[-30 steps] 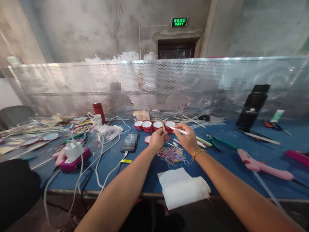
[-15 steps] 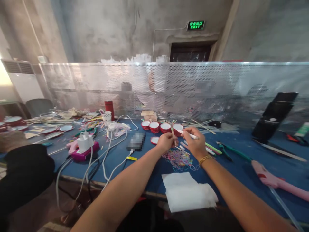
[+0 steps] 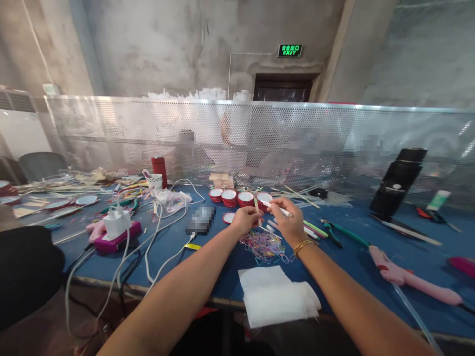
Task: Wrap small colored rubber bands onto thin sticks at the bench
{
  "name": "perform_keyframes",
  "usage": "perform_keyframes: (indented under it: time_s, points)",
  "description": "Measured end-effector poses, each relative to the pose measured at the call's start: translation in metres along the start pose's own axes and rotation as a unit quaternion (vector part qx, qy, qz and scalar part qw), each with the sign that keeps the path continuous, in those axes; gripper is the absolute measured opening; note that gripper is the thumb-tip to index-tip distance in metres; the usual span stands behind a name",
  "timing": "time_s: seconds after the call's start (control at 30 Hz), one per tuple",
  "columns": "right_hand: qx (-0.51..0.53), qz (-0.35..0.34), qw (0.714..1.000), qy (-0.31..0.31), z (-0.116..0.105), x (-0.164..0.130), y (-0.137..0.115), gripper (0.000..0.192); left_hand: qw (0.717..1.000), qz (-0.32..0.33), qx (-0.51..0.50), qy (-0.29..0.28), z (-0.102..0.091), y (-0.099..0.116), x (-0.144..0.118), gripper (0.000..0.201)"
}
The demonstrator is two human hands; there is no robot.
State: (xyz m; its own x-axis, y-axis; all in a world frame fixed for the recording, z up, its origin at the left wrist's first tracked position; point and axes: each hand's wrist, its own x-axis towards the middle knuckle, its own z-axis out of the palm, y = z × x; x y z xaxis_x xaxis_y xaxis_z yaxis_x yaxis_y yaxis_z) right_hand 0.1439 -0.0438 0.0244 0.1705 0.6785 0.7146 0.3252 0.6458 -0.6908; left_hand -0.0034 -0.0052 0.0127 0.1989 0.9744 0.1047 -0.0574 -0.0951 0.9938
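My left hand [image 3: 245,221] pinches a flat, pale stick [image 3: 256,203] that points up and away from me. Just to its right, my right hand [image 3: 288,221] is closed around a white pen [image 3: 285,211], whose tip points left toward the stick. I cannot tell whether the tip touches it. Behind my hands stand stacks of red, white-lined dishes [image 3: 229,198] in a row. One low dish [image 3: 229,217] lies left of my left hand. Below both hands spreads a heap of small coloured loops [image 3: 264,246]. Several light tubes [image 3: 314,227] lie beside my right hand.
A folded white cloth [image 3: 280,299] lies at the near edge. To the right are green-handled pliers [image 3: 330,232], a pink glue gun [image 3: 404,277] and a black stand [image 3: 399,183]. Leftward lie a phone [image 3: 201,220], white cables and a purple power strip [image 3: 117,237]. Another person's dark sleeve [image 3: 29,272] shows far left.
The view has turned slightly right and up, so things on the table appear farther left. Both hands keep their holds on the stick and pen, with little other movement.
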Motion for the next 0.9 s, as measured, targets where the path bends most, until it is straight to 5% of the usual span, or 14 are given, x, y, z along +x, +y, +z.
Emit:
perform_keyframes:
  time_s: [0.9]
  points:
    - [-0.088,-0.021,0.996,0.001,-0.0034,0.0061,0.0060,0.018,0.999,0.016,0.027,-0.007,0.0036,0.0022,0.0016,0.024]
